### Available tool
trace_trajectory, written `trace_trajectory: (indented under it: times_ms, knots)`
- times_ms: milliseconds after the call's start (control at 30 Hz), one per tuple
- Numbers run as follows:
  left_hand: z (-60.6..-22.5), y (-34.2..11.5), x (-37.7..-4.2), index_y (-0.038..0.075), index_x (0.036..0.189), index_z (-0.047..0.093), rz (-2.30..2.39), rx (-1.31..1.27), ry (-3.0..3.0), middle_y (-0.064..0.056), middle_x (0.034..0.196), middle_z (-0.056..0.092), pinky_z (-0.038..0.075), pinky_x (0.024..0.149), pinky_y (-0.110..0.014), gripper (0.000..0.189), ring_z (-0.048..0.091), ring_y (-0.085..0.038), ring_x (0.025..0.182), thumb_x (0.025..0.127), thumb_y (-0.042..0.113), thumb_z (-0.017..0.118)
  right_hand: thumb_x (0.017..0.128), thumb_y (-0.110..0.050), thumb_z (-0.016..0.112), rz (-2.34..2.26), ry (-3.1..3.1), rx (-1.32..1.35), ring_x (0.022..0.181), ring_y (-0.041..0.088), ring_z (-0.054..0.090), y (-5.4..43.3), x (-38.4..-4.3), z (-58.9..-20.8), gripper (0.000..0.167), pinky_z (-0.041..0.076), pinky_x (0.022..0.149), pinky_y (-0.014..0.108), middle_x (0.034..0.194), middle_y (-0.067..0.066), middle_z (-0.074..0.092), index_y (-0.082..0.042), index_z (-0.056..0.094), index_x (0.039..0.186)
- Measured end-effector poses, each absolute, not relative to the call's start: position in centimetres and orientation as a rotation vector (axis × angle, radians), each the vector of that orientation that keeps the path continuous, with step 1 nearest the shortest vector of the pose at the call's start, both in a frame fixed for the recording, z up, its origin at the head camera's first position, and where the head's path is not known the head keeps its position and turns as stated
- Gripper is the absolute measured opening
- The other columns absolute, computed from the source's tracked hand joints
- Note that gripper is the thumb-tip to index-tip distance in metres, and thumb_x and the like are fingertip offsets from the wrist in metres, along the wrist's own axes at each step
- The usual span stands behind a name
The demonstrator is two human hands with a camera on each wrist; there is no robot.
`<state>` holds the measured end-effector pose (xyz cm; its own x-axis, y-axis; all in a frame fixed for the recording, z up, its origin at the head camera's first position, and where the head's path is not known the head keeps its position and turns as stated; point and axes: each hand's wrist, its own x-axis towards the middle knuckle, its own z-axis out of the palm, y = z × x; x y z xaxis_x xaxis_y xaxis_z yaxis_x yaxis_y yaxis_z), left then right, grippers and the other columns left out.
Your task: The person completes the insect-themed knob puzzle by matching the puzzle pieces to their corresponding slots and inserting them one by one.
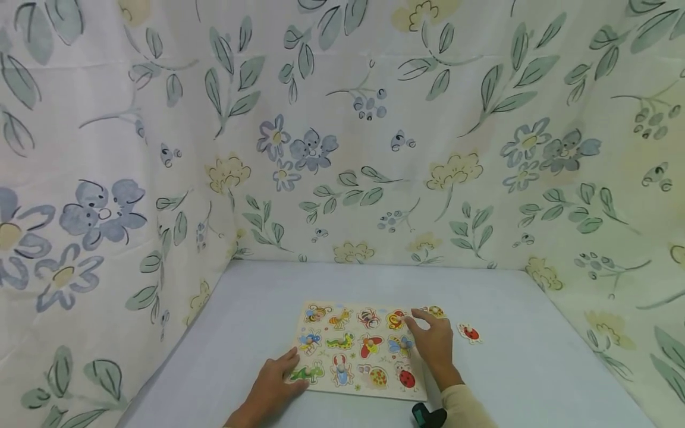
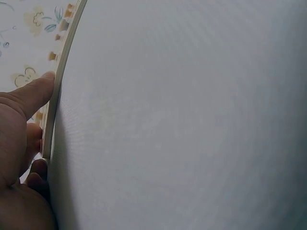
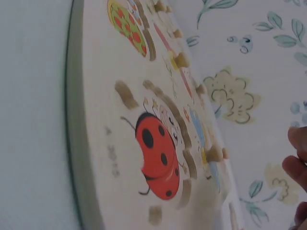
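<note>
A wooden peg puzzle board [image 1: 348, 355] with several insect pictures lies on the table. My left hand [image 1: 273, 380] rests at its lower left corner, fingers and thumb along the edge beside the green grasshopper [image 1: 307, 373]. The left wrist view shows a finger [image 2: 38, 91] against the board's side [image 2: 56, 91]. At the upper right corner, my right hand [image 1: 433, 340] has thumb and index finger bent beside a red and yellow piece [image 1: 396, 320]. Nothing shows between its fingertips [image 3: 293, 167] in the right wrist view. Whether they touch that piece is hard to see.
A loose ladybug piece [image 1: 470, 333] lies right of the board. A yellow spotted piece [image 1: 436, 311] lies behind my right hand, partly covered. The ladybug recess [image 3: 158, 153] holds no knobbed piece. Floral cloth [image 1: 348, 148] surrounds the white table [image 1: 257, 285].
</note>
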<state>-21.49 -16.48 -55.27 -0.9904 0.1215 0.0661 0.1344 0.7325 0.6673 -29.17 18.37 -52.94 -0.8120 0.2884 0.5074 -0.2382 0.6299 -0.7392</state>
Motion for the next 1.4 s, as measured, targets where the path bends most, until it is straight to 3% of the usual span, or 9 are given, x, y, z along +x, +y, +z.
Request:
trace_trajectory:
  times_ms: [233,567,800,1200,1400]
  knots:
    - [-55.4,-16.6,-21.7,0.002,0.128,0.06,-1.143,-0.206,-2.913,-0.006,0.144,0.047,0.041,0.083,-0.039,0.07,0.046,-0.018,0.096,0.075,0.045,0.077,0.079,-0.014,0.08,1.075,-2.205,-0.095,0.08,0.032,0.05,20.4,-30.9,-53.5,0.023,0.037,0.067,0.043,0.094,0.016,0.071,-0.002,0.076,0.099]
    - [-55.4,-16.4,-21.5,0.0,0.129,0.059,-1.178,-0.221,-2.921,-0.008,0.145,0.045,0.041,0.08,-0.037,0.073,0.045,-0.017,0.093,0.075,0.047,0.077,0.084,-0.015,0.074,1.073,-2.31,-0.232,0.093,0.037,0.047,23.9,-33.2,-54.2,0.026,0.037,0.074,0.049,0.101,0.021,0.069,0.001,0.073,0.105]
    - [-55.4,-16.4,-21.6,0.001,0.13,0.059,-1.155,-0.182,-2.942,-0.006,0.146,0.045,0.042,0.083,-0.041,0.075,0.046,-0.018,0.097,0.075,0.048,0.077,0.084,-0.015,0.072,0.999,-2.379,-0.225,0.085,0.036,0.045,24.9,-34.0,-54.3,0.026,0.035,0.069,0.046,0.101,0.022,0.069,0.001,0.073,0.105]
    - [-55.8,-16.7,-21.6,0.0,0.129,0.059,-1.124,-0.276,-2.929,-0.008,0.144,0.046,0.042,0.083,-0.038,0.074,0.046,-0.016,0.093,0.077,0.051,0.075,0.086,-0.014,0.064,0.964,-2.518,-0.271,0.085,0.038,0.044,25.1,-34.8,-54.4,0.027,0.035,0.067,0.046,0.109,0.025,0.066,0.002,0.072,0.106]
    - [-55.5,-16.7,-21.7,0.001,0.129,0.059,-1.127,-0.266,-2.93,-0.008,0.145,0.046,0.042,0.084,-0.038,0.074,0.046,-0.017,0.094,0.076,0.051,0.075,0.086,-0.013,0.066,0.938,-2.54,-0.238,0.083,0.036,0.046,25.0,-35.2,-54.7,0.022,0.036,0.066,0.044,0.103,0.022,0.068,0.002,0.074,0.1]
